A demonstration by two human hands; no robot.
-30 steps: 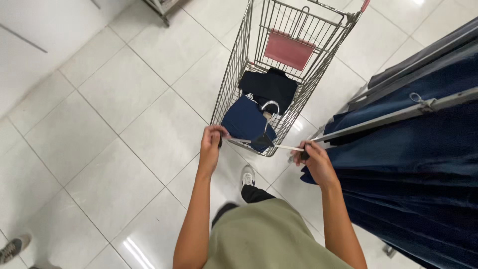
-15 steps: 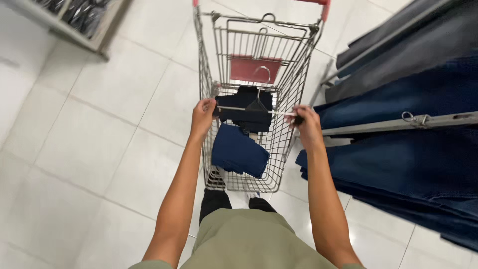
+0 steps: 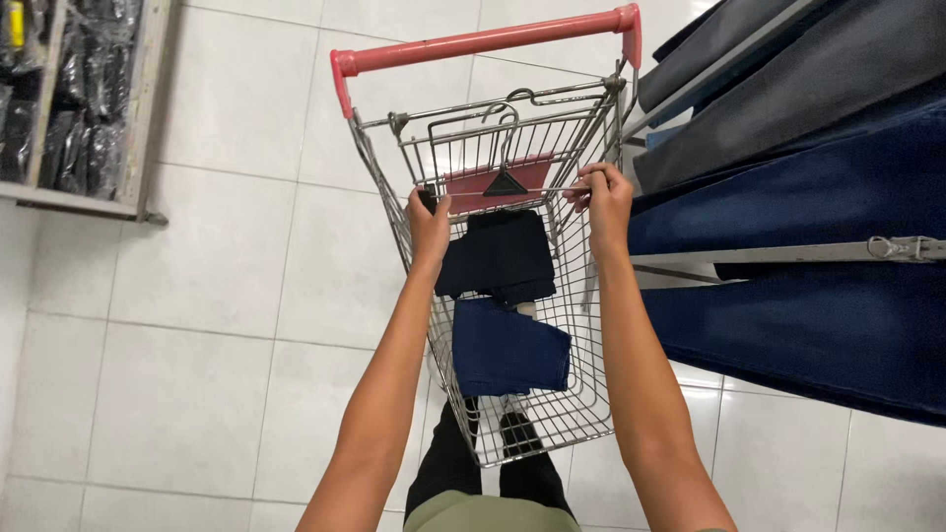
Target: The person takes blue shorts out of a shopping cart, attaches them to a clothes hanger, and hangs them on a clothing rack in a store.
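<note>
I hold a metal clip hanger (image 3: 505,182) level over a wire shopping cart (image 3: 591,414). My left hand (image 3: 430,225) grips its left clip and my right hand (image 3: 601,197) grips its right clip. The hanger's hook points up toward the cart's red handle (image 3: 483,43). Inside the cart lie a folded black garment (image 3: 503,254) and a folded dark blue garment (image 3: 507,347). A red child-seat flap (image 3: 493,185) shows behind the hanger.
A rack of hanging blue jeans and dark trousers (image 3: 808,197) fills the right side, with a metal rail (image 3: 788,252). A shelf of packaged dark goods (image 3: 69,108) stands at the upper left. White floor tiles (image 3: 217,345) surround the cart. My legs (image 3: 483,463) are below.
The hanger has been raised higher over the cart, toward the handle, both hands still at its ends. The dark blue garment that hung from it one second ago now lies in the basket.
</note>
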